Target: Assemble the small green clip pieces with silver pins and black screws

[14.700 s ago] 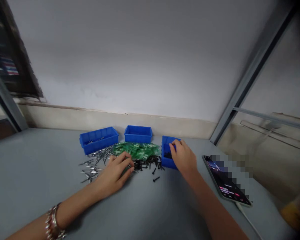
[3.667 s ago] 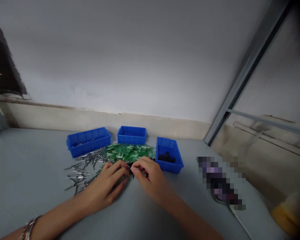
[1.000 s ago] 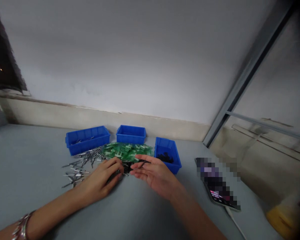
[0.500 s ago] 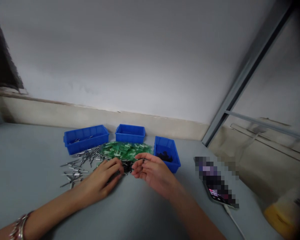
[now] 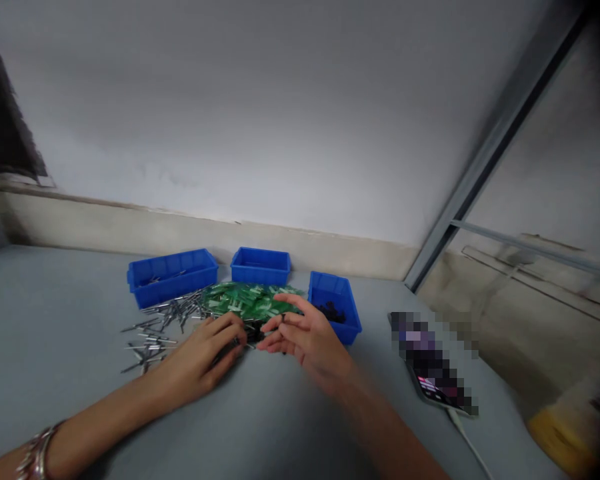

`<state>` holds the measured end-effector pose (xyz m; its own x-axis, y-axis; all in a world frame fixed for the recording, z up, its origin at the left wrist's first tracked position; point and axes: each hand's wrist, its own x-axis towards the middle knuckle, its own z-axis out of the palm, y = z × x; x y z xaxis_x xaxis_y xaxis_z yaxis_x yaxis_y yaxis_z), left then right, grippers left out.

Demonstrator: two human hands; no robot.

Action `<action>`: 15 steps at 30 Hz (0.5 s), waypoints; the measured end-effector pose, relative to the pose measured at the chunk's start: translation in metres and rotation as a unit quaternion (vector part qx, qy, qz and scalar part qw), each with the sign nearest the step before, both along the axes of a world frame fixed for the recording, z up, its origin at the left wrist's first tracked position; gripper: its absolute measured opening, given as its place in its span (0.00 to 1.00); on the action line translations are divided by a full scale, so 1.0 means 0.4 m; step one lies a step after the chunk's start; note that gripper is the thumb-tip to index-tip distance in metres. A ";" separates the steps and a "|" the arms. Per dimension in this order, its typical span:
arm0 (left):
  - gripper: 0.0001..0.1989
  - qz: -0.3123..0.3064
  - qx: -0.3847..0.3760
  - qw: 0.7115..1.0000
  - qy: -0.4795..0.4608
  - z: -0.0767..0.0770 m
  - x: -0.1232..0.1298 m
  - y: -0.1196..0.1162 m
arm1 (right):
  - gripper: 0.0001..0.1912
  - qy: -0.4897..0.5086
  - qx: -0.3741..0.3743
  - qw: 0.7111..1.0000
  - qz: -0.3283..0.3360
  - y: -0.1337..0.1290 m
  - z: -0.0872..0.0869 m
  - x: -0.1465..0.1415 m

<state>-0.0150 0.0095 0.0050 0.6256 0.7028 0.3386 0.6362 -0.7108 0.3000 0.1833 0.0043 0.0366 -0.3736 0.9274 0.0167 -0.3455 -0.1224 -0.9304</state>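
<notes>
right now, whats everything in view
table: one, grey, lower half
wall: one, pale, behind
posts: two, grey, far left and right
dark area: one, black, upper left
left bin: one, blue, back left
middle bin: one, blue, back centre
right bin: one, blue, right of centre
silver pins: many, silver, beside and inside left bin
green pieces: many, green, by middle bin
small black parts: many, black, front centre and inside right bin
phone: one, dark, on the right
cable: one, white, at phone's lower end
blurred item: one, yellow, lower right
bracelets: count unclear, silvery, left wrist
left hand: one, bare, beside silver pins
right hand: one, bare, near right bin
</notes>
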 end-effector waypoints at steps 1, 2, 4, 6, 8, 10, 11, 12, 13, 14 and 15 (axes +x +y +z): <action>0.09 0.000 -0.001 1.000 0.000 0.000 0.001 0.000 | 0.23 -0.004 0.005 1.000 0.001 -0.001 0.002 0.000; 0.08 -0.001 -0.005 1.000 0.001 0.001 0.001 0.001 | 0.23 -0.007 0.009 1.000 0.001 -0.003 0.005 0.000; 0.08 -0.001 -0.011 1.000 0.006 0.003 0.002 0.001 | 0.23 -0.014 0.020 1.000 -0.003 -0.004 0.009 -0.001; 0.08 0.000 -0.016 1.000 0.009 0.005 0.003 0.001 | 0.21 -0.035 0.040 0.998 -0.015 -0.004 0.008 -0.003; 0.09 -0.004 -0.017 1.000 0.008 0.006 0.004 0.001 | 0.18 -0.078 0.077 0.993 -0.052 -0.002 0.002 -0.006; 0.09 -0.007 -0.018 1.000 0.006 0.007 0.004 0.000 | 0.16 -0.127 0.135 0.977 -0.102 0.000 -0.008 -0.008; 0.09 -0.009 -0.017 1.000 0.006 0.008 0.004 0.000 | 0.14 -0.151 0.165 0.967 -0.122 0.001 -0.013 -0.008; 0.09 -0.009 -0.016 1.000 0.005 0.008 0.004 0.000 | 0.12 -0.176 0.192 0.956 -0.137 0.002 -0.016 -0.007; 0.09 -0.009 -0.014 1.000 0.004 0.007 0.004 -0.001 | 0.11 -0.201 0.216 0.944 -0.147 0.004 -0.019 -0.004; 0.08 -0.008 -0.012 1.000 0.003 0.007 0.004 -0.001 | 0.09 -0.229 0.238 0.931 -0.156 0.005 -0.019 -0.001; 0.08 -0.006 -0.012 1.000 0.002 0.006 0.003 0.000 | 0.08 -0.259 0.259 0.915 -0.168 0.007 -0.019 0.004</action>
